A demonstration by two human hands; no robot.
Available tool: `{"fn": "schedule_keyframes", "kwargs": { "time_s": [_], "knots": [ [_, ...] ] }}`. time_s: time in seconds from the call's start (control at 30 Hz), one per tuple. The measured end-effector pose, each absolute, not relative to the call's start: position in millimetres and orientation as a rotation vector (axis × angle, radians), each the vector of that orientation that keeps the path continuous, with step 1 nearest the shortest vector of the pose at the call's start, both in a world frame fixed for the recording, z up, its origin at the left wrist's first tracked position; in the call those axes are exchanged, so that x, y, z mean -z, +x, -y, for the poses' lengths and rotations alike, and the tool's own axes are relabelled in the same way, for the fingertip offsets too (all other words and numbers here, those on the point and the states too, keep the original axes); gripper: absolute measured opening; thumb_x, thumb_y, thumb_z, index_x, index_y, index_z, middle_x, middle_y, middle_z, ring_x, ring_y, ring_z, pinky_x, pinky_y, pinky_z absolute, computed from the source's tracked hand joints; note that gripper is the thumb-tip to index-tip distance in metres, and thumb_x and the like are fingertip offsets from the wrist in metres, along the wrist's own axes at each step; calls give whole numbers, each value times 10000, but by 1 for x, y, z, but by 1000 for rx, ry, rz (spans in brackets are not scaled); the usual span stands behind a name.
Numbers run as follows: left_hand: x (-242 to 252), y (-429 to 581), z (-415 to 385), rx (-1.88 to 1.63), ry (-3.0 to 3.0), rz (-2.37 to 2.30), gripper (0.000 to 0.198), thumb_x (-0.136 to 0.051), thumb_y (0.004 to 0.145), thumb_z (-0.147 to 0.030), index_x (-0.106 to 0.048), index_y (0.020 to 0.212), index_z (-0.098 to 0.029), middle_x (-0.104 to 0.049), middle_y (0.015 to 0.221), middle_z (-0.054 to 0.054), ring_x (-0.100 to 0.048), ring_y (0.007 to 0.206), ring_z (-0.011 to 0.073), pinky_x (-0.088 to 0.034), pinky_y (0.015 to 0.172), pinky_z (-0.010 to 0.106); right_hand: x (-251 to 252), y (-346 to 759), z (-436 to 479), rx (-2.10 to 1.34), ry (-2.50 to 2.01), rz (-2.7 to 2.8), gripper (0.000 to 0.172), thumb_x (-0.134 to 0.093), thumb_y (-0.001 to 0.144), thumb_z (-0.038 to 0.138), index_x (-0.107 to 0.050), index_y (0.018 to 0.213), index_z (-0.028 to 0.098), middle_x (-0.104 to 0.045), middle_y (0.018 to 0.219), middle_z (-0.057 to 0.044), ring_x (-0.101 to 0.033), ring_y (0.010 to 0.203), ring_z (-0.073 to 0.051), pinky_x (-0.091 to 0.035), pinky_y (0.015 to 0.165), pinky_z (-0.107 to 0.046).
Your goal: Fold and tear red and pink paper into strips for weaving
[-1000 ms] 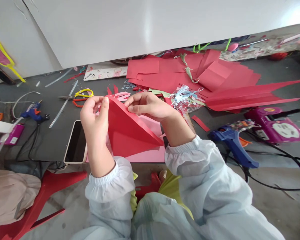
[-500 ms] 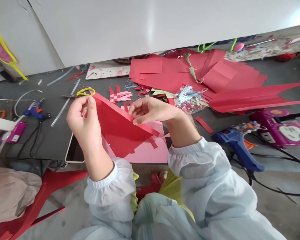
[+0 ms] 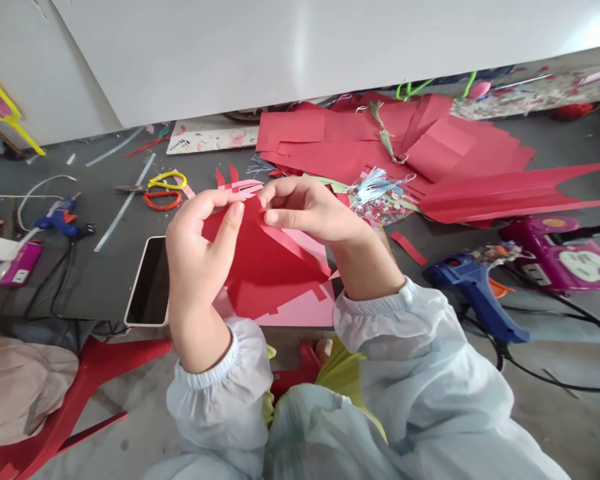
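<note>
A sheet of red paper (image 3: 260,267) with a narrow folded edge is held up at a slant between my hands. My left hand (image 3: 203,247) pinches it near the top, thumb against the first finger. Close beside it, my right hand (image 3: 305,210) grips the same folded edge between thumb and fingers. Beneath the red sheet lies pink paper (image 3: 300,310), partly covered. Woven red and pink paper strips (image 3: 237,183) rest just behind my hands, mostly hidden. To the left are scissors (image 3: 165,190) with yellow and orange handles, and a phone (image 3: 150,283) at the table edge.
Red paper sheets (image 3: 340,147) are piled at the back. A light blue tassel (image 3: 373,187) lies on a bag of beads. On the right are a blue glue gun (image 3: 475,287) and a purple power strip (image 3: 570,257). Another blue glue gun (image 3: 60,217) sits left.
My left hand has moved right along the red paper, up close to my right hand. The sheet now peaks between them, and the scissors' orange handle and more of the phone show.
</note>
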State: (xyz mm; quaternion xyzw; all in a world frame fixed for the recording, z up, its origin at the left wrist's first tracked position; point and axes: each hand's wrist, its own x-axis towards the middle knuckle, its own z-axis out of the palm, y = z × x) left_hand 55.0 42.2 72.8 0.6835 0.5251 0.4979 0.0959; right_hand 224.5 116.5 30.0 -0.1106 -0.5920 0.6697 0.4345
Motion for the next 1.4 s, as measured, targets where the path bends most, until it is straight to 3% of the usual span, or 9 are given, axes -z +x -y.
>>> {"fn": "schedule_keyframes", "kwargs": {
  "time_s": [0.13,0.27,0.6,1.1,1.4],
  "knots": [
    [-75,58,-42,-1454,2070,-1547,80,-650,922,-280,-692,871,-235,-758,910,2,-703,895,164,-545,840,299,-34,222,-111,-1566,-314,1408,259,-819,798,370,-682,828,152,-593,724,23,-460,595,-50,-381,524,-194],
    [-75,61,-43,-1417,2116,-1574,78,-661,913,-273,-694,855,-232,-759,874,-2,-696,851,162,-538,818,300,-35,221,-109,-1518,-403,1389,351,-852,738,449,-672,845,167,-605,773,10,-521,678,-77,-444,591,-208],
    [-75,64,-41,-1400,2062,-1551,89,-664,901,-298,-712,879,-226,-759,904,8,-698,871,164,-560,853,291,-35,220,-109,-1490,-413,1363,225,-790,815,375,-681,818,178,-624,818,-7,-584,777,-109,-509,748,-257],
    [-71,62,-45,-1370,1896,-1543,155,-691,874,-378,-729,868,-227,-753,875,17,-697,871,185,-583,841,315,-35,218,-108,-1482,-416,1364,281,-816,779,421,-674,813,181,-623,805,-6,-595,786,-121,-535,767,-280],
    [-64,61,-46,-1406,1757,-1491,132,-700,874,-362,-741,887,-237,-755,905,19,-706,903,192,-582,915,341,-34,215,-109,-1487,-380,1375,298,-804,789,444,-654,821,188,-598,837,-7,-588,825,-124,-529,804,-288]
  ]
}}
